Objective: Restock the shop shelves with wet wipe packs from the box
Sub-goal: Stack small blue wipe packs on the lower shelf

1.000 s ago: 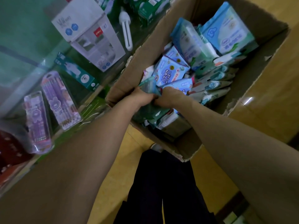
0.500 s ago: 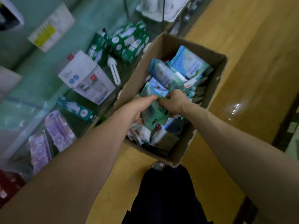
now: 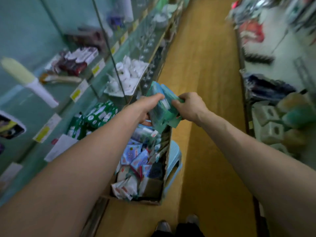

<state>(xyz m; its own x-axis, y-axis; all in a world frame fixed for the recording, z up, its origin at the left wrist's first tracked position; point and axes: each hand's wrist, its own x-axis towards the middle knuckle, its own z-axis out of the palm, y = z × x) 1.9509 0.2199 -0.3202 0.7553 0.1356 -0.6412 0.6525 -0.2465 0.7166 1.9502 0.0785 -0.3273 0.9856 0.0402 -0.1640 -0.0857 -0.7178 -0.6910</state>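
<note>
- A narrow shop aisle with a yellow-brown floor [image 3: 203, 65] runs ahead of me. Glass shelves [image 3: 82, 82] line my left side, and blurred racks of goods [image 3: 271, 89] line my right.
- The cardboard box [image 3: 153, 201] stands on the floor against the left shelving, just beside a pale blue plastic stool [image 3: 175, 156]. Loose packs in the box [image 3: 135, 158], blue, white and red, fill it in a jumble.
- I hold a bundle of green and blue wet wipe packs [image 3: 160, 110] up in the air over the far end of the box, clear of the packs below.
- My left hand [image 3: 148, 106] clamps the bundle from its left side, with my fingers curled over the top edge and my thumb tucked underneath.
- My right hand [image 3: 191, 106] grips the bundle's right edge, fingers wrapped round the green wrappers, so the bundle sits squeezed between both hands.
- On the lower left shelf, near my left forearm, lie green cartons [image 3: 100, 113]. Above them sits a tray of white items [image 3: 130, 71], with yellow price tags along the shelf fronts.
- The tips of my shoes [image 3: 164, 226] show at the bottom edge.
</note>
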